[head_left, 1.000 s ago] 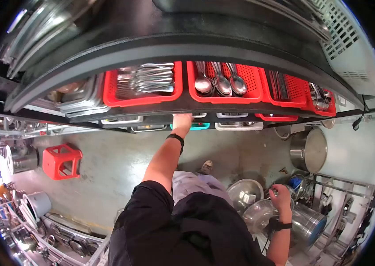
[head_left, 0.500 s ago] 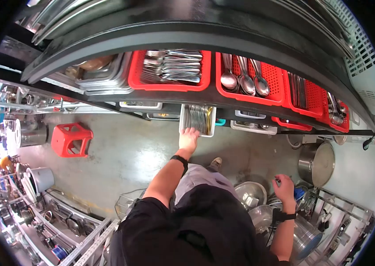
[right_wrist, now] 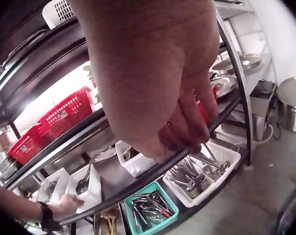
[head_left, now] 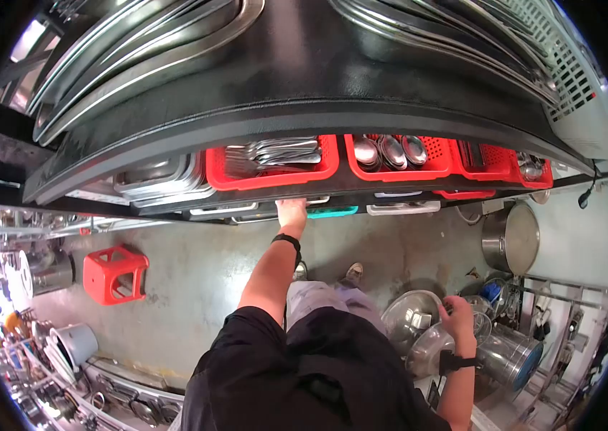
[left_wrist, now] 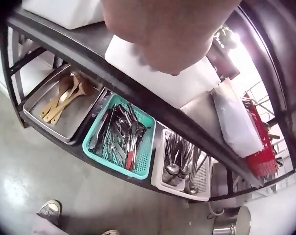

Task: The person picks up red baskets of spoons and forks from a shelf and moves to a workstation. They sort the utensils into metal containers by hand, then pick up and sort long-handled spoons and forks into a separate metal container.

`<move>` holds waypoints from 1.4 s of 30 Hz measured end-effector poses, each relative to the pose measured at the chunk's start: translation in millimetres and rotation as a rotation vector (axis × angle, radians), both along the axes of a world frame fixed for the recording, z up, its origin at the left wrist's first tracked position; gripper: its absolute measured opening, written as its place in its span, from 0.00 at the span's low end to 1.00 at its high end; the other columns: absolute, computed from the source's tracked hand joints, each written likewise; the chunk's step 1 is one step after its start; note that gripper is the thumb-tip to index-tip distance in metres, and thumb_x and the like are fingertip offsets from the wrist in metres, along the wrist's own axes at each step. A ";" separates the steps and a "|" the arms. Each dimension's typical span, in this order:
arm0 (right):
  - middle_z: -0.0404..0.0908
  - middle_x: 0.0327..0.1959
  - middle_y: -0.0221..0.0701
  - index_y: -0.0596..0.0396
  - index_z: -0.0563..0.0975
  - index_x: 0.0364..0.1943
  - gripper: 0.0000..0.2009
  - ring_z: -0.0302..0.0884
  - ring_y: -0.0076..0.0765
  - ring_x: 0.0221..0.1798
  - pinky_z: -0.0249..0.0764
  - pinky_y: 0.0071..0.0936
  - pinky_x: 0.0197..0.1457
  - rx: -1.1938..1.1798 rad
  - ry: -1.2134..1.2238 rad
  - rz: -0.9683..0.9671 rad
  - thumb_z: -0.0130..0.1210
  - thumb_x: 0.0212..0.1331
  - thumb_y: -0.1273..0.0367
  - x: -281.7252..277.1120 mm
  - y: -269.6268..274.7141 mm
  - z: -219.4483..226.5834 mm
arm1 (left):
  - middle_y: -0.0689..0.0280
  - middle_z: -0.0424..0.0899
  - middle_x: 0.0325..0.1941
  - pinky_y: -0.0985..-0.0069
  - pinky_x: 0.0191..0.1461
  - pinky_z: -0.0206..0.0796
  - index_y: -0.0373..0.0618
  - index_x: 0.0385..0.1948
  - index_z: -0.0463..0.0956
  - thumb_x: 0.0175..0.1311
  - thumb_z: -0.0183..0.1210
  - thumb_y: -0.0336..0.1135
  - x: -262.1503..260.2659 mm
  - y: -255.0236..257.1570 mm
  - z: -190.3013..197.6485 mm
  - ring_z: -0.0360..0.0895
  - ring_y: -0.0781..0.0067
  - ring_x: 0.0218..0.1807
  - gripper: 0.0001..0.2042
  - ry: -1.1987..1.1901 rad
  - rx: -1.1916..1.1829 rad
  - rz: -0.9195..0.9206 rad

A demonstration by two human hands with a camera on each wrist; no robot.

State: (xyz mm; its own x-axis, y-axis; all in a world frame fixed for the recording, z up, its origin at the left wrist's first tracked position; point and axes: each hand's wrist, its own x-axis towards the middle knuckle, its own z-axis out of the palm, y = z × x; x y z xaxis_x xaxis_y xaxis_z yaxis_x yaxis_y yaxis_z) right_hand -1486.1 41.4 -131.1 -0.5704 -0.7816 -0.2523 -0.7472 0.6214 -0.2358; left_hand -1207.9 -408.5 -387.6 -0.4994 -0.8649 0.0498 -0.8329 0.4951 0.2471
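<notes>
The left hand (right_wrist: 67, 205) touches the near wall of a white bin (right_wrist: 91, 196) on the shelf (right_wrist: 113, 174), at twelve o'clock from the torso in the head view; whether its fingers hook the rim cannot be told. Utensils lie in the bin, one long handle (right_wrist: 88, 168) reaching above the rim. The right hand (head_left: 456, 320) hangs at two o'clock from the torso, fingers loosely bent, gripping nothing visible.

Sliding this bin well calls for level, even pressure near the middle of the wall, since an off-centre push could swing it into the neighbouring white bin (right_wrist: 63, 185). A slow slide should keep the utensils from shifting, and the raised handle needs clearance under the tier above. The teal basket (head_left: 336, 212), at three o'clock from the left hand, seems best left undisturbed.
</notes>
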 end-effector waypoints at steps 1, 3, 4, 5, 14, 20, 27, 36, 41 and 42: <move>0.87 0.40 0.40 0.55 0.84 0.44 0.14 0.85 0.48 0.42 0.81 0.42 0.48 -0.001 0.012 0.017 0.70 0.55 0.66 3.9 3.1 -2.1 | 0.61 0.90 0.41 0.52 0.60 0.67 0.52 0.34 0.88 0.64 0.64 0.44 0.5 -8.1 -2.1 0.85 0.56 0.51 0.08 -0.023 -0.004 0.006; 0.87 0.41 0.41 0.55 0.84 0.43 0.13 0.84 0.51 0.46 0.80 0.43 0.51 0.034 -0.024 -0.049 0.70 0.56 0.65 14.5 5.9 -2.7 | 0.60 0.90 0.45 0.52 0.63 0.67 0.52 0.39 0.88 0.65 0.63 0.43 3.7 -16.3 -1.2 0.84 0.54 0.55 0.10 -0.043 0.079 -0.023; 0.87 0.43 0.41 0.56 0.84 0.42 0.13 0.84 0.54 0.50 0.80 0.45 0.54 0.072 -0.061 -0.102 0.69 0.56 0.65 20.0 5.2 -2.3 | 0.58 0.89 0.50 0.52 0.65 0.67 0.52 0.45 0.89 0.66 0.62 0.43 5.0 -19.7 2.1 0.82 0.51 0.59 0.12 -0.063 0.165 -0.040; 0.87 0.43 0.41 0.56 0.84 0.42 0.13 0.84 0.54 0.50 0.80 0.45 0.54 0.068 -0.060 -0.113 0.69 0.56 0.65 23.7 4.8 -4.9 | 0.58 0.89 0.50 0.52 0.65 0.67 0.52 0.45 0.89 0.66 0.62 0.43 7.1 -22.1 5.1 0.82 0.51 0.59 0.12 -0.063 0.162 -0.051; 0.88 0.44 0.45 0.59 0.83 0.48 0.21 0.87 0.51 0.47 0.81 0.43 0.52 -0.072 -0.337 -0.153 0.69 0.58 0.58 30.6 -85.0 -62.3 | 0.51 0.70 0.75 0.40 0.79 0.51 0.41 0.72 0.66 0.65 0.67 0.46 16.9 -7.2 47.3 0.64 0.47 0.77 0.35 -0.120 0.228 -0.154; 0.87 0.48 0.49 0.66 0.71 0.65 0.43 0.87 0.44 0.45 0.82 0.39 0.48 -0.361 -0.640 -0.504 0.70 0.57 0.44 -16.4 -215.7 -190.3 | 0.50 0.70 0.74 0.47 0.76 0.61 0.43 0.68 0.67 0.65 0.64 0.37 83.9 44.4 87.7 0.69 0.43 0.72 0.29 0.006 0.205 -0.369; 0.83 0.45 0.49 0.74 0.68 0.61 0.41 0.88 0.55 0.35 0.86 0.53 0.33 -0.402 -1.087 -0.951 0.69 0.56 0.51 -74.9 -324.2 -251.8 | 0.54 0.88 0.49 0.56 0.59 0.77 0.43 0.50 0.82 0.67 0.63 0.38 187.4 106.9 150.8 0.84 0.47 0.52 0.14 -0.104 0.531 -0.439; 0.86 0.30 0.57 0.78 0.76 0.40 0.14 0.90 0.56 0.29 0.89 0.44 0.27 -0.710 -0.972 -1.078 0.53 0.60 0.72 -34.6 -318.4 -256.8 | 0.56 0.89 0.50 0.57 0.57 0.77 0.45 0.51 0.82 0.68 0.63 0.35 229.8 126.2 163.8 0.85 0.49 0.53 0.13 -0.131 0.601 -0.236; 0.84 0.31 0.57 0.79 0.73 0.48 0.18 0.88 0.58 0.25 0.86 0.48 0.22 -0.774 -0.913 -1.171 0.54 0.56 0.75 19.1 -270.6 -249.9 | 0.56 0.89 0.50 0.57 0.56 0.78 0.45 0.51 0.82 0.68 0.63 0.35 215.2 111.7 165.5 0.85 0.49 0.53 0.13 -0.125 0.630 -0.240; 0.84 0.31 0.57 0.79 0.73 0.48 0.18 0.88 0.58 0.25 0.86 0.48 0.22 -0.778 -0.911 -1.178 0.54 0.56 0.75 30.9 -265.0 -240.0 | 0.56 0.89 0.50 0.57 0.56 0.78 0.45 0.51 0.82 0.68 0.63 0.35 212.3 109.3 166.3 0.85 0.49 0.53 0.13 -0.128 0.629 -0.248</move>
